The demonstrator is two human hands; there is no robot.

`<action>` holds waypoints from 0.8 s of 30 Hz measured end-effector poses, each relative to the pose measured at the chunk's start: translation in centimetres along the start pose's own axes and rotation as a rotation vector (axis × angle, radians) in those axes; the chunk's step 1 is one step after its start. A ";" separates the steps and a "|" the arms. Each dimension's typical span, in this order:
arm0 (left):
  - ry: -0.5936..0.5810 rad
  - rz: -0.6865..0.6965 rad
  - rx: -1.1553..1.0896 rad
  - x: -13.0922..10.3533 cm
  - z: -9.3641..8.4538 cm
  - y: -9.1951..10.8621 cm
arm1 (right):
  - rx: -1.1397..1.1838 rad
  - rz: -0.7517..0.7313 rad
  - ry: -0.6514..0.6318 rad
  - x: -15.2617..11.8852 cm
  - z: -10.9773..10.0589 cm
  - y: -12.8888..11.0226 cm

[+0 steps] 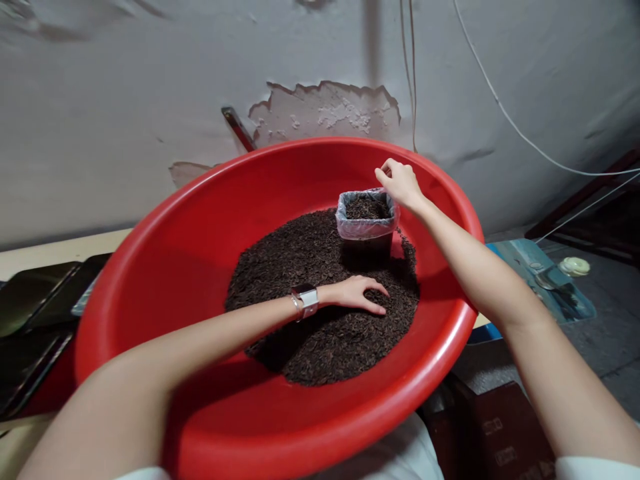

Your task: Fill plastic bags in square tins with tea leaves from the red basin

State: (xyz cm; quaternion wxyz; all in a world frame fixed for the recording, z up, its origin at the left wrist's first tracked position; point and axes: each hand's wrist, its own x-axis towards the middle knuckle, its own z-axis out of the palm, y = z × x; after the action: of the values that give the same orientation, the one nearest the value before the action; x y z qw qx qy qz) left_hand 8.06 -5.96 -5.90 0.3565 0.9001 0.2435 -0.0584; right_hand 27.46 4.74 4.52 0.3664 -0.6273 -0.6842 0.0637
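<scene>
A wide red basin (165,287) holds a pile of dark, dry loose leaves (285,260). Near its far right side, a small container lined with a clear plastic bag (365,229) stands on the pile, filled with the same dark leaves. My left hand (361,295), with a watch on the wrist, is just over the pile in front of the container, fingers spread and nothing held. At the container's back right corner is my right hand (397,180), its thumb and fingers drawn together by the bag's edge; whether they grip the plastic is hard to see.
Dark trays (37,297) lie on a pale surface left of the basin. Behind is a wall (175,80) with peeling patches and hanging cords. At the right are a blue patterned sheet (537,277) and a dark red box (507,427).
</scene>
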 end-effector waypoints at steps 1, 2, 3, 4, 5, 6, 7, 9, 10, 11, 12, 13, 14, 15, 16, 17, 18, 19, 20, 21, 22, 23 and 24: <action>0.012 0.002 0.115 -0.1 0.2 0.5 | -0.001 0.004 -0.002 0.0 0.0 -0.1; 0.031 0.002 0.228 0.0 0.4 0.9 | -0.003 0.007 -0.003 -0.1 -0.1 -0.1; 0.053 -0.002 0.329 0.0 0.7 1.1 | -0.005 0.008 -0.005 -0.1 -0.1 -0.1; 0.076 -0.009 0.412 0.1 1.0 1.3 | -0.007 0.008 -0.005 -0.1 -0.1 -0.1; 0.096 -0.016 0.478 0.2 1.2 1.5 | -0.010 0.007 -0.006 0.0 -0.1 -0.1; 0.113 -0.021 0.525 0.3 1.3 1.7 | -0.013 0.005 -0.008 0.0 -0.1 -0.1; 0.131 -0.020 0.557 0.4 1.2 1.9 | -0.016 0.005 -0.012 0.0 -0.1 -0.1; 0.187 -0.003 0.585 0.4 0.5 2.4 | -0.023 0.012 -0.022 0.0 -0.2 -0.2; 0.233 0.019 0.586 0.4 -0.2 2.7 | -0.025 0.018 -0.025 0.0 -0.3 -0.3; 0.291 0.051 0.580 0.5 -1.1 3.1 | -0.027 0.022 -0.025 -0.1 -0.4 -0.3; 0.360 0.088 0.566 0.6 -2.2 3.5 | -0.026 0.023 -0.022 -0.1 -0.4 -0.4; 0.441 0.120 0.548 0.8 -3.6 3.8 | -0.024 0.021 -0.017 -0.1 -0.5 -0.5; 0.524 0.149 0.525 1.1 -5.0 4.0 | -0.020 0.018 -0.012 -0.1 -0.6 -0.5; 0.613 0.164 0.501 1.5 -6.5 4.1 | -0.015 0.016 -0.008 -0.2 -0.6 -0.6; 0.706 0.157 0.481 2.0 -8.1 4.1 | -0.010 0.016 -0.007 -0.2 -0.7 -0.6; 0.797 0.138 0.464 2.5 -9.5 4.0 | -0.005 0.018 -0.007 -0.2 -0.7 -0.6; 0.873 0.112 0.450 3.1 -10.8 3.7 | -0.001 0.021 -0.009 -0.1 -0.7 -0.6; 0.926 0.081 0.431 3.7 -12.0 3.3 | 0.002 0.025 -0.011 -0.1 -0.8 -0.5; 0.951 0.056 0.407 4.2 -12.9 2.8 | 0.003 0.031 -0.013 -0.1 -0.8 -0.4; 0.940 0.042 0.381 4.7 -13.6 2.4 | 0.002 0.041 -0.014 -0.2 -0.8 -0.3; 0.907 0.034 0.354 5.1 -14.1 2.0 | -0.004 0.057 -0.013 -0.2 -0.8 -0.2; 0.863 0.034 0.328 5.3 -14.4 1.7 | -0.013 0.076 -0.012 -0.2 -0.8 0.0; 0.821 0.038 0.306 5.4 -14.6 1.5 | -0.024 0.094 -0.010 -0.3 -0.9 0.1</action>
State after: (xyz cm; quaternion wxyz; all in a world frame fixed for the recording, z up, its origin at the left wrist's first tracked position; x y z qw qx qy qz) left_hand 12.49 5.04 4.31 0.0938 0.8954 0.3369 0.2756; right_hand 28.00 4.19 4.98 0.3520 -0.6628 -0.6564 0.0760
